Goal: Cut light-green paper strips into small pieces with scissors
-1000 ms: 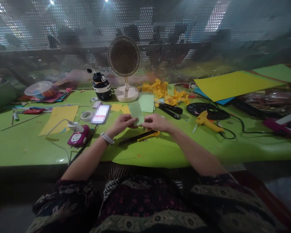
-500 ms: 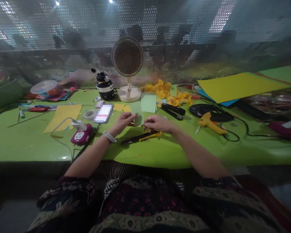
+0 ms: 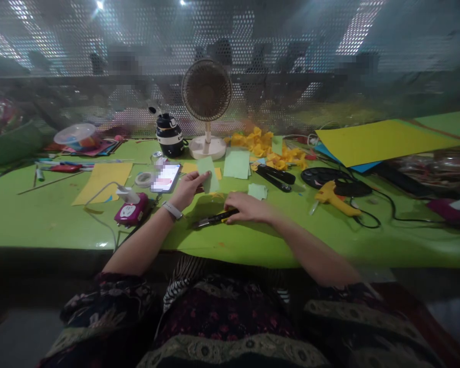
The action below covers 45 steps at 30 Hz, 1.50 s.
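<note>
My left hand (image 3: 189,187) pinches a pale green paper strip (image 3: 207,171) and holds it upright above the green table (image 3: 42,214). My right hand (image 3: 245,208) rests on the table and closes on the yellow and black utility knife (image 3: 214,220), which lies flat below the strip. A small pale green paper piece (image 3: 257,191) lies just right of my right hand. A white watch sits on my left wrist.
A phone (image 3: 164,178), tape roll (image 3: 143,179), pink power socket (image 3: 129,213), yellow paper sheet (image 3: 102,180) lie left. A fan (image 3: 207,102) and black bottle (image 3: 169,137) stand behind. Black stapler (image 3: 275,176), yellow glue gun (image 3: 331,197) with cable, yellow paper flowers (image 3: 264,145) lie right.
My right hand let go of the paper strip and dropped onto the utility knife. My left hand raised the strip alone. A small green piece now lies on the table at the right.
</note>
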### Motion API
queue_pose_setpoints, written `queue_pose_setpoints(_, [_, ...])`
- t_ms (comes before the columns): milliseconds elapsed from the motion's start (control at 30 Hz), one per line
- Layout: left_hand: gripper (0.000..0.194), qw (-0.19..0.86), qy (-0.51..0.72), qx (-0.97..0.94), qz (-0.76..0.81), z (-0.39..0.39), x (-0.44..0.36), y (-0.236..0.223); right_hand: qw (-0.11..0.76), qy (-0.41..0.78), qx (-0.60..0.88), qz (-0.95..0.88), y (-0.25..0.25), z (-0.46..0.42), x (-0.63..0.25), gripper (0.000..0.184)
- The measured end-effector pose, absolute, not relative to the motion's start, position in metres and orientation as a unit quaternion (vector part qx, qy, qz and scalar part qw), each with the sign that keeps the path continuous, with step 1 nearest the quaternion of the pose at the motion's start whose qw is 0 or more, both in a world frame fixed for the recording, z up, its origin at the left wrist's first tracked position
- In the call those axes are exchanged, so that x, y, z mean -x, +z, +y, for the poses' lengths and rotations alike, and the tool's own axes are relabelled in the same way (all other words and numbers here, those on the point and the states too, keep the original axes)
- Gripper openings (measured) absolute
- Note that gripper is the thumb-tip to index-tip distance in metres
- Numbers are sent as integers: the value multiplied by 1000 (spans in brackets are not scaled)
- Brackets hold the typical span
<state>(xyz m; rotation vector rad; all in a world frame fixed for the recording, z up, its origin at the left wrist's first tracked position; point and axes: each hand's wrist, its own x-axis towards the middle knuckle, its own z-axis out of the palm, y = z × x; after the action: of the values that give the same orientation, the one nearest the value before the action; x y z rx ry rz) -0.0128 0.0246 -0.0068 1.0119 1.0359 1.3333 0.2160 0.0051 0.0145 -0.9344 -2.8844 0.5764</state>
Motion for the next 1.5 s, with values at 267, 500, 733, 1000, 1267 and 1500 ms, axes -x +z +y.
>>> queue_pose_setpoints(267, [46,577,579,-386,428,33,18,-11,56,286,323,-900,24,11,-224,23])
queue_pose_setpoints(500, [40,599,602,-356,390,36,22,-7,217,290,364,-858,54,15,-250,32])
queue_pose_setpoints(733, [34,619,610,-334,365,40,27,-8,257,-3,405,-877,62,18,-274,17])
queue_pose_setpoints(1000, [34,607,617,-334,372,37,24,-4,209,-61,404,-889,61,15,-271,18])
queue_pose_setpoints(1267, [37,617,618,-348,341,42,30,-12,201,-62,405,-890,62,14,-270,19])
queue_pose_setpoints(1500, [35,617,619,-349,338,40,29,-12,198,-69,407,-889,59,15,-270,18])
